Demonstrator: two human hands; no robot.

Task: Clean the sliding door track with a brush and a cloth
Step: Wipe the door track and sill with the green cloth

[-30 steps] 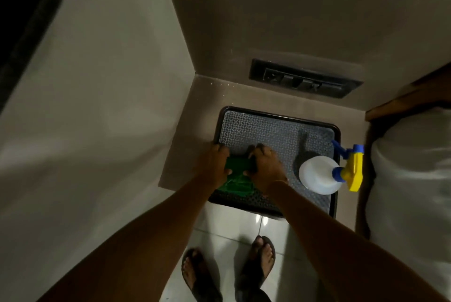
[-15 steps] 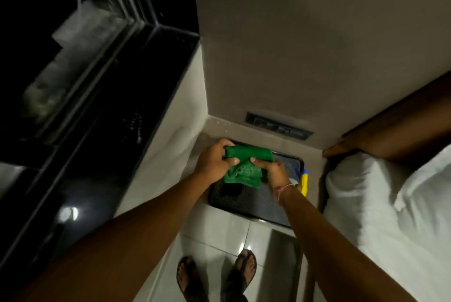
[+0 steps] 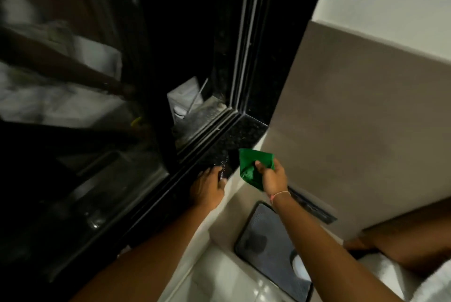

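Green cloth (image 3: 253, 167) pinched in right hand (image 3: 273, 177), centre frame, hanging just off the black sill; fingers closed on it. Left hand (image 3: 207, 187) rests flat on sill edge beside door track (image 3: 210, 130), loosely open, seems empty; hard to tell in the dark. Judgement: bunch cloth over a fingertip, press into groove, drag along from the corner. Versus half a second ago: both hands held the cloth low over the tray (image 3: 266, 235); view now swung up-left to the track.

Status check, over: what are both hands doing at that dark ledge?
Right hand pinching green cloth, off the ledge. Left hand resting on black sill. Track unobstructed.
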